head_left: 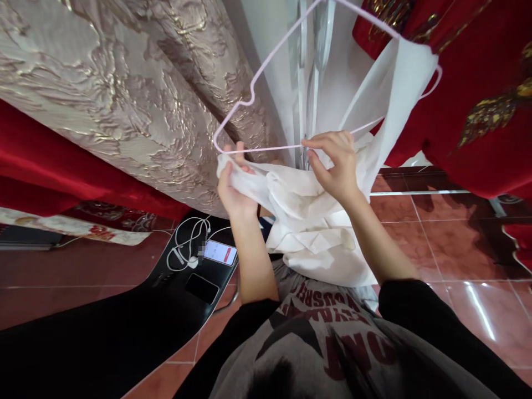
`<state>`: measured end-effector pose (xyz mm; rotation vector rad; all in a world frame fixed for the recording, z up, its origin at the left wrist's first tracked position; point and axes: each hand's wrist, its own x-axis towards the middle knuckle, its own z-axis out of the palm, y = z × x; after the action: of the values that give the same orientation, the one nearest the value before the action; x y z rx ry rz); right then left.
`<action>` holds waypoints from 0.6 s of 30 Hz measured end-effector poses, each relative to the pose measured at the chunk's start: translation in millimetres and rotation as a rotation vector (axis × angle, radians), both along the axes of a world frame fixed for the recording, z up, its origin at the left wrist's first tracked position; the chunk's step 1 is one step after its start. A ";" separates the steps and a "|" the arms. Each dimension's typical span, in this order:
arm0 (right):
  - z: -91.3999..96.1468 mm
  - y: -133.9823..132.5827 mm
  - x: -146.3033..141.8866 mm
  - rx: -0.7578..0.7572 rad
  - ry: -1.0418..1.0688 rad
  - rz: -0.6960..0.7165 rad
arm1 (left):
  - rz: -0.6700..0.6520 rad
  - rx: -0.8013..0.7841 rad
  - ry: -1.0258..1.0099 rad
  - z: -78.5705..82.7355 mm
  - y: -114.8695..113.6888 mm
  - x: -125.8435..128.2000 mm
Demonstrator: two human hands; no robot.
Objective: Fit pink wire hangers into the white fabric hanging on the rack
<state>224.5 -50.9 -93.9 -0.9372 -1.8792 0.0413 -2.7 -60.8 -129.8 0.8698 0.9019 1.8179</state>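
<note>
A white garment [316, 216] hangs bunched in front of me, one part draped over the right shoulder of a thin pale-pink wire hanger [257, 72]. My left hand [233, 185] is closed on a fold of the white cloth just below the hanger's left corner. My right hand [336, 163] pinches the hanger's bottom bar together with the cloth near the middle. The hanger's hook is out of view at the top.
A gold-beige brocade garment [124, 88] hangs at the left, red embroidered cloth [477, 94] at the right. Below lies a black surface [124, 321] with a phone [220, 252], white earphone cable [187, 249] and a dark device. The floor is glossy red tile [449, 244].
</note>
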 end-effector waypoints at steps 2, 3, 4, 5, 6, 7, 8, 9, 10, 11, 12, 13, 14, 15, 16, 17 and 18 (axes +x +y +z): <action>0.2 -3.3 -7.4 0.013 0.000 0.022 | -0.093 0.021 0.043 6.5 -4.2 27.4; 1.4 -5.8 -10.6 0.010 0.003 0.026 | -0.111 0.052 0.034 11.4 -5.4 38.9; 3.3 -8.8 -12.9 0.000 0.002 0.035 | -0.097 0.084 0.024 16.1 -6.0 48.0; 6.0 -12.1 -13.8 -0.018 -0.007 0.055 | -0.082 0.109 0.020 20.1 -6.4 54.5; 9.3 -15.4 -12.8 -0.034 -0.014 0.078 | -0.065 0.128 0.021 23.0 -6.6 58.3; 12.8 -18.4 -9.7 -0.032 -0.002 0.086 | -0.052 0.140 0.024 24.9 -6.7 59.8; 16.1 -20.6 -4.3 0.000 0.044 0.058 | -0.049 0.148 0.025 26.0 -6.7 59.5; 18.7 -21.6 3.4 0.059 0.124 -0.010 | -0.055 0.156 0.020 26.6 -6.6 58.2; 20.1 -21.4 13.4 0.134 0.236 -0.112 | -0.065 0.168 0.008 26.9 -6.4 56.3; 19.7 -19.8 25.0 0.199 0.362 -0.222 | -0.073 0.183 -0.006 27.3 -6.0 54.6; 17.3 -17.0 37.6 0.235 0.477 -0.303 | -0.083 0.190 -0.016 27.7 -5.6 53.3; 12.7 -13.4 50.0 0.231 0.566 -0.325 | -0.091 0.187 -0.019 28.1 -5.2 52.7; 6.2 -9.6 61.1 0.178 0.633 -0.304 | -0.099 0.183 -0.022 28.5 -4.9 52.7; -1.8 -6.3 69.9 0.095 0.674 -0.233 | -0.103 0.177 -0.027 28.8 -4.8 53.1; -10.4 -4.0 75.5 0.000 0.710 -0.162 | -0.104 0.170 -0.030 29.0 -4.7 53.7; -19.0 -3.1 77.8 -0.105 0.743 -0.149 | -0.106 0.169 -0.035 28.9 -4.8 54.1; -26.5 -3.7 76.9 -0.179 0.760 -0.163 | -0.108 0.174 -0.042 28.7 -5.0 54.1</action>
<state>301.4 -54.6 -120.4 -1.0091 -1.1055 0.4150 51.4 -65.8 -101.1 0.9659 0.6643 1.8336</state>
